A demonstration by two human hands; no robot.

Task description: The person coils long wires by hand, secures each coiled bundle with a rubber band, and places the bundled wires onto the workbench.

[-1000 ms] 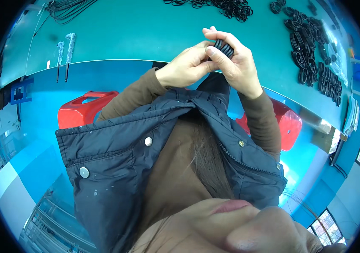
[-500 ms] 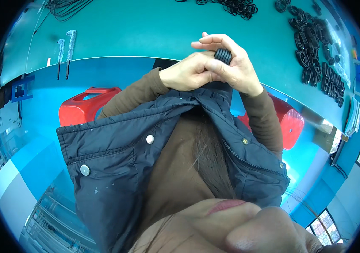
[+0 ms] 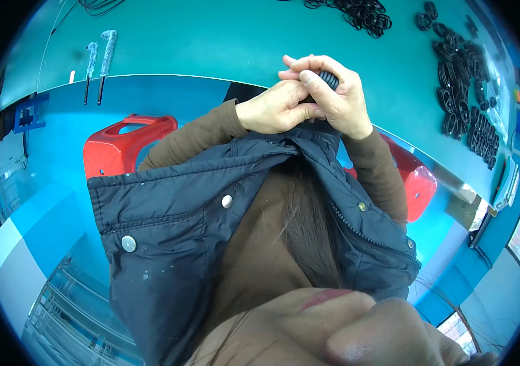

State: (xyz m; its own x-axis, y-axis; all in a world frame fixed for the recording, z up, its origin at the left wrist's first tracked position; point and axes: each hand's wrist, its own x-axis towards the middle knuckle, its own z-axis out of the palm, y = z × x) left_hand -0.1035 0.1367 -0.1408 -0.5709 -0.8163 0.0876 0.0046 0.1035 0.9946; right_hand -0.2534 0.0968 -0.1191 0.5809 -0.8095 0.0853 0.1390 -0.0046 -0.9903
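A small bundle of black cable wound in tight loops (image 3: 329, 79) sits in my right hand (image 3: 346, 104). That hand's fingers curl round it, with the thumb laid across its near side. Against it presses my left hand (image 3: 274, 108), its fingers closed at the lower left of the bundle. The left fingertips and the bundle's underside are hidden, so the exact left grip is partly covered. Both hands are held just over the near edge of the green table (image 3: 205, 49).
Many coiled black cables (image 3: 455, 79) lie at the table's right, with a looser pile of black loops (image 3: 363, 15) at the far side. Two rods with fuzzy bluish heads (image 3: 107, 55) overhang the near edge at left. Red stools (image 3: 110, 149) stand below the table.
The right thumb has lifted and shifted across the cable bundle, now covering more of it. The left hand stays close against it. The whole view has shifted slightly.
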